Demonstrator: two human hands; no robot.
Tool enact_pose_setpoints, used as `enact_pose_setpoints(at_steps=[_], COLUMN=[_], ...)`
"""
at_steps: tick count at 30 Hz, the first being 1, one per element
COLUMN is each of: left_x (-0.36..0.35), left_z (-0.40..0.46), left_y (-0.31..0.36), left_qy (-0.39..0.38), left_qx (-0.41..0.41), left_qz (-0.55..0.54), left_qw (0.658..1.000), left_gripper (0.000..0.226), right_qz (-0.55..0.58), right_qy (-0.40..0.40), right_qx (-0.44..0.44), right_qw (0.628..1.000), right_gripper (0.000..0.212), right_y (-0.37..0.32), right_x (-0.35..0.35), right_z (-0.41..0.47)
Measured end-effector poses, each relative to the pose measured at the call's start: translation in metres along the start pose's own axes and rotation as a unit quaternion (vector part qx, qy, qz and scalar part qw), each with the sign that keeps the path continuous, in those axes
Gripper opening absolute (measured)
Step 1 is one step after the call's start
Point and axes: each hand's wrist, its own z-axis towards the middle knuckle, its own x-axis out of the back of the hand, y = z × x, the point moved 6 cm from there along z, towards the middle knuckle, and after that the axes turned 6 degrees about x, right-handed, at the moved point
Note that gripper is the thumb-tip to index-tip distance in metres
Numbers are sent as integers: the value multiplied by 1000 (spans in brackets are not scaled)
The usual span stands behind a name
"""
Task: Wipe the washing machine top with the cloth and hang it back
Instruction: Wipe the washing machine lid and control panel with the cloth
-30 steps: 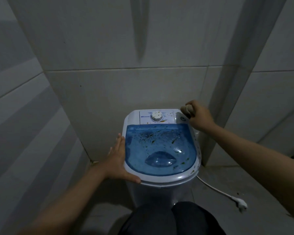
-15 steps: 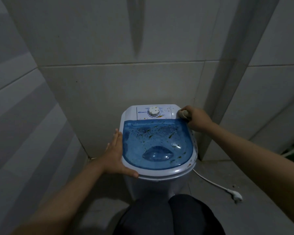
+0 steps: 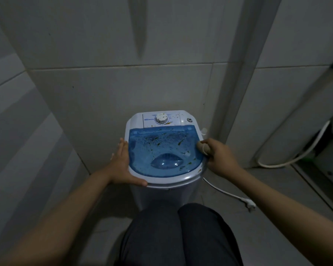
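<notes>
A small washing machine is standing in the corner of a dim tiled room, and everything else is being placed from it here. Its top is taking up most of the machine as seen from above: a translucent blue lid with a white control strip behind it carrying a round dial.

The person's left hand is lying flat against the machine's left rim, fingers straight and held together, thumb hooking under the front edge, apparently steadying it. The right hand is sitting at the machine's right rim, fingers curling tight around a small pale wad that I am taking to be the cloth, pressing it where the lid meets the rim.

Judging by the surface, the wiping is barely under way. Dark and orange specks are covering the lid's back half and front right edge, droplets are beading across it, and orange flecks are dotting the control strip. Most of the top is waiting to be cleaned, and the hanging-back step is not yet begun.

On the floor right of the machine, a white power cord is trailing to a loose plug.

Most of the cloth is hiding inside the fist, so its size and colour are hard to judge, and no hook or rail for it is showing anywhere.
</notes>
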Motion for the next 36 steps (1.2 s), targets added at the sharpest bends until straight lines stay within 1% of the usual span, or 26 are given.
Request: enact_pose_setpoints(at_steps=[4,9,11,14,16,17,19,20,21,23,26,28,31,34,36], left_x=[2,1,2,1,2,2,2,1,2,2,3,3,1,-1,-4], left_z=[1,0,-1,-2,0,0,0,0,-1,-1,-1,-2,0,5,7], left_y=[0,1,3,4,2,1,-1,0,1,0,1,1,-2,-7,-9], left_qy=[4,3,2,-5,1,1,3,2,2,1,0,0,2,4,2], left_qx=[-2,-2,-2,-3,-3,-1,3,3,4,8,5,-3,-10,-12,-6], left_qz=[3,5,5,7,1,0,-2,-1,-1,1,-3,-13,-19,-19,-16], left_qw=[1000,1000,1000,1000,1000,1000,1000,1000,1000,1000,1000,1000,1000,1000,1000], left_gripper=[170,170,169,169,168,168,168,168,169,171,171,170,166,165,165], right_qz=[-68,-127,-143,-174,-176,-168,-103,-59,-10,52,60,62,16,-59,-102], right_qy=[24,32,20,-3,-12,-29,-97,-121,-127,-115,-91,-74,-71,-91,-103], right_qx=[19,23,31,47,65,77,85,76,65,49,81,104,142,177,191], right_qw=[997,991,989,984,982,982,986,988,990,991,991,990,987,978,971], right_gripper=[38,51,49,41,39,41,39,34,30,30,36,32,30,39,40], right_y=[-19,-43,-54,-72,-88,-96,-109,-110,-112,-113,-125,-136,-153,-165,-168], right_x=[-7,-24,-32,-41,-42,-43,-44,-42,-37,-26,-13,-9,-19,-41,-56], right_z=[-26,-57,-63,-70,-74,-75,-72,-68,-61,-43,-9,21,72,124,153])
